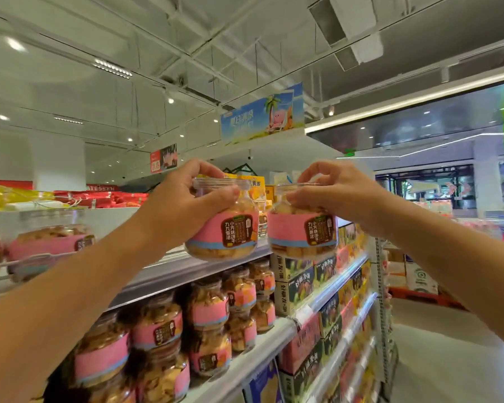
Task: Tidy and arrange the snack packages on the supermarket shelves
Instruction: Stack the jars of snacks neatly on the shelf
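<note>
Up at the level of the top shelf (169, 266), a person is holding two clear plastic snack jars side by side, one in each hand. The left hand (184, 199) is gripping the left jar (223, 228) around its neck, thumb across the front and fingers curled over the lid rim. The right hand (332, 190) is pinching the right jar (303, 231) at the collar just under its lid, fingers arched over the top. Both jars are hanging in the air just in front of the shelf edge, close together, and I cannot tell whether they are touching each other. Their pink labels are facing outward.

These jars are looking rigid and fairly light: thin transparent walls, filled with small biscuit pieces, so the weight is probably modest but the contents are brittle and would be rattling or crumbling if knocked. The smooth plastic and glossy label band are likely slippery, so the narrow neck below the lid is the sensible place to be taking hold, as both hands are doing; a grip by the lid alone risks it popping loose.

Another pink-labelled jar (50, 242) is standing on the top shelf at left, and stacked jars (210, 315) are filling the shelf below.
</note>
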`<state>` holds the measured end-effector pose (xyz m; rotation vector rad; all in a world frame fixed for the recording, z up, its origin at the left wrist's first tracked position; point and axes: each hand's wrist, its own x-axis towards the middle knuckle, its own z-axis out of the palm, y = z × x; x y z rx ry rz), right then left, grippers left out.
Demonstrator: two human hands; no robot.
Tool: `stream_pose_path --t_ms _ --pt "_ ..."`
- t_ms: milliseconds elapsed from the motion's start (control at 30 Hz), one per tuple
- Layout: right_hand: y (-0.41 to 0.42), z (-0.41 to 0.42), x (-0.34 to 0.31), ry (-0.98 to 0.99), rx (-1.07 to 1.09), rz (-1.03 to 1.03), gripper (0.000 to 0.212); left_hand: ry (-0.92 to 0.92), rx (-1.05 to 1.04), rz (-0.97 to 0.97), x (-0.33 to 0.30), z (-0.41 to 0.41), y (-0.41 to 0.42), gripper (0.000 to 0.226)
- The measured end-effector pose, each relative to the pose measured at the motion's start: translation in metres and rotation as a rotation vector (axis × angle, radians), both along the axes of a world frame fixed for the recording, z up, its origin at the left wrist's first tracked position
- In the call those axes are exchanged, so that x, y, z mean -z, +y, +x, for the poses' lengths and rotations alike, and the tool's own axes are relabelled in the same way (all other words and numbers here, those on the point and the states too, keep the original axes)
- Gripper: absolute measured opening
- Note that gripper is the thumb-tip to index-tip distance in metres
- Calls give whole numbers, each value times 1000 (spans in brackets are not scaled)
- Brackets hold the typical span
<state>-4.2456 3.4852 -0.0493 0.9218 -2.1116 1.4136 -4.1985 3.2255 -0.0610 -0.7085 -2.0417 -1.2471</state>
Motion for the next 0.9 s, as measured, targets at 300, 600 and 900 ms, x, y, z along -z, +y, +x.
stream_pose_path --t_ms 300,600,900 --pt "-54 -99 -14 -8 -236 57 47 -93 -352 -229 -27 -38 -32 31" --pt "-160 -143 -60 169 -253 181 39 -171 -625 -281 -61 -51 -109 30" --pt "-210 -188 -56 327 -170 512 48 -314 -887 -444 -56 -73 -124 30"
